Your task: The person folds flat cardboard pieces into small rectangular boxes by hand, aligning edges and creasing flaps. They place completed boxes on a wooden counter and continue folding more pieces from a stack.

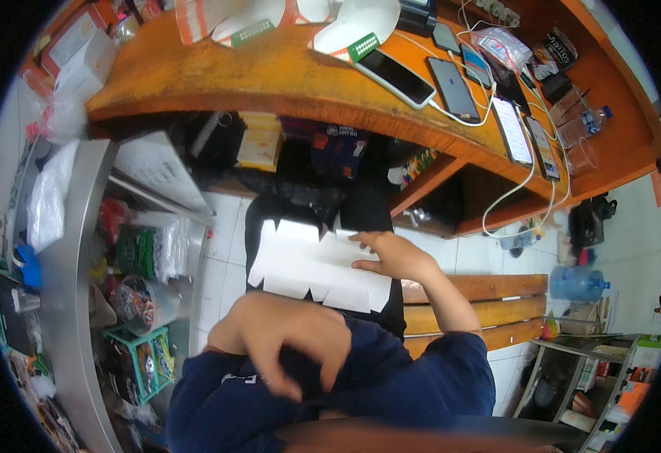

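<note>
A flat white die-cut cardboard sheet [317, 266] — an unfolded box blank with tabs along its edges — is lying across the person's dark lap, and the right hand [391, 255] is pressing down on its right side, fingers spread and flat, gripping nothing. The left hand [294, 337] is hanging close to the camera over the blue sleeves, fingers loosely curled and apparently empty, clear of the sheet. By the look of it, the blank is being steadied ahead of folding; the next move likely calls for the left hand to catch the near edge and bend a panel along its crease while the right is pinning the rest. Behind the person's arm a wooden slatted seat [489, 302] is showing. Above, a curved orange bench [270, 75] is carrying several phones [452, 89] on white charging cables, plus more folded white cartons [353, 30]. To the left a steel shelf edge [66, 302] and bagged goods are crowding a white-tiled floor — a large water bottle [576, 284] is standing at the right.
</note>
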